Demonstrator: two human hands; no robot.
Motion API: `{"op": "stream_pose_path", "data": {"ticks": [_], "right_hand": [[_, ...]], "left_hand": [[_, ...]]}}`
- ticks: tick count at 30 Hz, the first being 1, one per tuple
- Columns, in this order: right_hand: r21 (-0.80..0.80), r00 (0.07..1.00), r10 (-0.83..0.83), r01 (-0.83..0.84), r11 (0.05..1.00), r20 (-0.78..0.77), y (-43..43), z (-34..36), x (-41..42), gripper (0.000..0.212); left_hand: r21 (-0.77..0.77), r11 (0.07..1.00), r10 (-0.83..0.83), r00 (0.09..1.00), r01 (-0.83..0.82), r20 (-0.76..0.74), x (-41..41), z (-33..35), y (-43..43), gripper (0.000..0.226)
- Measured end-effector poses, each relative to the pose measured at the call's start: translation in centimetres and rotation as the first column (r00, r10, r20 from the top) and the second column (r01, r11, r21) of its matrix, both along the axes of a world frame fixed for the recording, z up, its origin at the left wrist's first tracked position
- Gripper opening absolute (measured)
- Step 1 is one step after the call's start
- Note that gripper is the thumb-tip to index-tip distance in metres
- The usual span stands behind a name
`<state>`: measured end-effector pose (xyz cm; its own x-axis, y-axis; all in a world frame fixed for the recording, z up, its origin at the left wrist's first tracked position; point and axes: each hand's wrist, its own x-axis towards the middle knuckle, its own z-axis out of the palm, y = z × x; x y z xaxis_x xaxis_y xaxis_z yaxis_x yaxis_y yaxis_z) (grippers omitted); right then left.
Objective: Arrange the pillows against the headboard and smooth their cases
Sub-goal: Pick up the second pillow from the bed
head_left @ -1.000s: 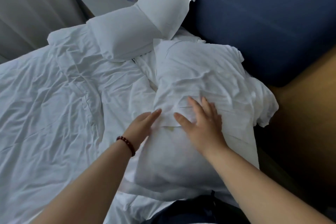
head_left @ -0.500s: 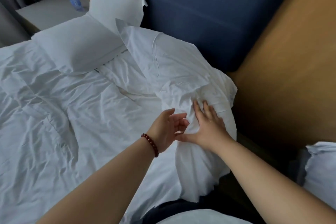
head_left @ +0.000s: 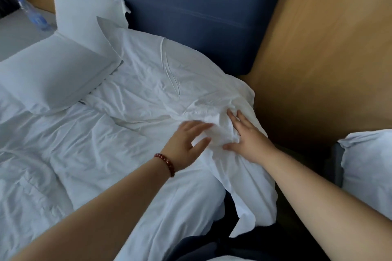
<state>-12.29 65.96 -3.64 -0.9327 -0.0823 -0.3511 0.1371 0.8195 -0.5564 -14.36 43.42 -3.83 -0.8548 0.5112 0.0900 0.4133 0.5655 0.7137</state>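
A crumpled white pillow point(head_left: 159, 74) lies at the bed's right edge, its far end against the blue headboard point(head_left: 191, 6). My right hand point(head_left: 248, 135) presses flat on its wrinkled near end, fingers spread. My left hand point(head_left: 186, 144), with a red bead bracelet on the wrist, rests beside it on the same bunched case, fingers and thumb apart, a fold of cloth between them. A second pillow point(head_left: 84, 6) stands upright against the headboard at far left. A third pillow point(head_left: 53, 76) lies flat in front of it.
A rumpled white duvet point(head_left: 74, 154) covers the bed on the left. A wooden wall panel point(head_left: 328, 48) rises to the right of the headboard. Another white pillow point(head_left: 369, 167) shows at the right edge. A water bottle point(head_left: 36, 17) stands on the nightstand point(head_left: 12, 36).
The near pillow has slid up toward the headboard and lies flatter. My left hand, curled on the case half a second ago, has spread its fingers. The view has swung right.
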Motion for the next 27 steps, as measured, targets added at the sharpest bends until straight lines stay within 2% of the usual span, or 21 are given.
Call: {"op": "stream_pose_path", "data": {"ticks": [1, 2, 4, 8, 12, 16, 18, 20, 22, 25, 27], "right_hand": [[-0.003, 1.0, 0.014, -0.014, 1.0, 0.006, 0.3, -0.3, -0.2, 0.103], [-0.01, 1.0, 0.024, -0.024, 1.0, 0.018, 0.7, -0.5, -0.4, 0.102], [-0.04, 0.998, 0.033, -0.031, 0.999, 0.045, 1.9, -1.1, -0.8, 0.101], [-0.106, 0.997, 0.03, -0.022, 0.994, 0.068, 5.3, -2.0, -2.2, 0.1], [-0.189, 0.993, -0.007, 0.029, 0.982, 0.118, 8.9, -2.2, -3.9, 0.1], [-0.241, 0.976, -0.051, 0.103, 0.965, 0.213, 11.4, -1.3, -5.5, 0.099], [-0.243, 0.963, -0.135, 0.191, 0.951, 0.231, 12.1, 0.2, -5.3, 0.093], [-0.238, 0.947, -0.266, 0.304, 0.923, 0.18, 11.6, 2.4, -4.5, 0.084], [-0.085, 0.924, -0.369, 0.378, 0.922, 0.102, 9.6, 3.8, -3.4, 0.09], [0.314, 0.917, -0.395, 0.393, 0.864, -0.06, 6.5, 1.7, -1.3, 0.122], [0.417, 0.906, -0.403, 0.418, 0.807, -0.129, 6.7, -1.5, -0.2, 0.131]], "left_hand": [[-0.12, 0.991, -0.083, 0.973, 0.058, -0.215, -1.2, 0.0, -0.4, 0.05], [-0.224, 0.97, -0.175, 0.915, 0.097, -0.363, -2.6, 0.2, -0.5, 0.056], [-0.399, 0.907, -0.336, 0.802, 0.135, -0.493, -5.7, 0.8, -0.2, 0.066], [-0.654, 0.738, -0.542, 0.723, 0.166, -0.428, -11.7, 2.1, 1.6, 0.088], [-0.763, 0.618, -0.648, 0.672, 0.189, -0.358, -15.6, 1.7, 4.8, 0.1], [-0.776, 0.601, -0.657, 0.671, 0.191, -0.344, -18.2, 0.8, 8.5, 0.109], [-0.762, 0.611, -0.652, 0.682, 0.214, -0.332, -19.4, 0.4, 10.4, 0.111], [-0.762, 0.606, -0.65, 0.694, 0.23, -0.308, -20.4, 0.1, 12.2, 0.112], [-0.77, 0.586, -0.648, 0.715, 0.251, -0.261, -21.3, -0.1, 13.9, 0.112], [-0.769, 0.574, -0.644, 0.735, 0.281, -0.213, -22.8, 0.1, 16.3, 0.113], [-0.774, 0.558, -0.646, 0.742, 0.3, -0.177, -24.0, 0.4, 17.6, 0.114]]}}
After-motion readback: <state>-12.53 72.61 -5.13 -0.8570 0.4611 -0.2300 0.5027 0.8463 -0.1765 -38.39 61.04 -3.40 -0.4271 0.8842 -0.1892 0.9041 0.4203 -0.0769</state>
